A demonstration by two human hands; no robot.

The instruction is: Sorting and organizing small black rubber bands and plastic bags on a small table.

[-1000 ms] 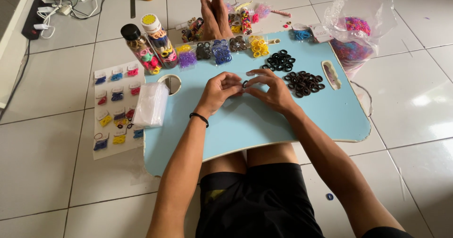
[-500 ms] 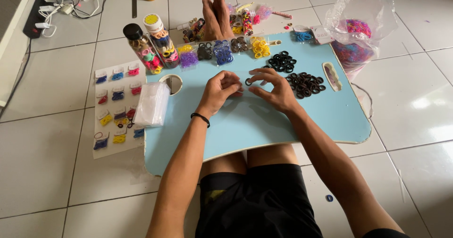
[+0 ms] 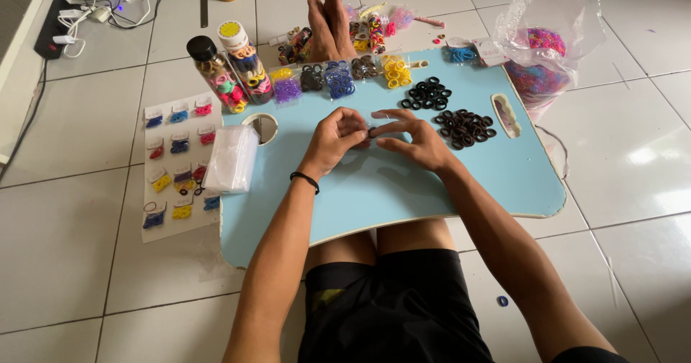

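My left hand and my right hand meet over the middle of a light blue lap table. Between their fingertips they pinch a small dark hair tie, partly hidden by the fingers; something thin and clear seems to be with it, too small to make out. Two piles of black hair ties lie just beyond my right hand, one pile farther back and one pile nearer. A stack of small clear plastic bags rests at the table's left edge, left of my left hand.
Purple, blue, yellow and dark ties lie in a row along the table's far edge. Two clear tubes of coloured ties stand at its back left. Packed ties lie on a white sheet on the floor. A clear bag of coloured ties stands at the right. My feet rest beyond the table.
Both hands have stayed together over the table's middle, their fingers working on the small tie. The view has shifted slightly; nothing else moved.
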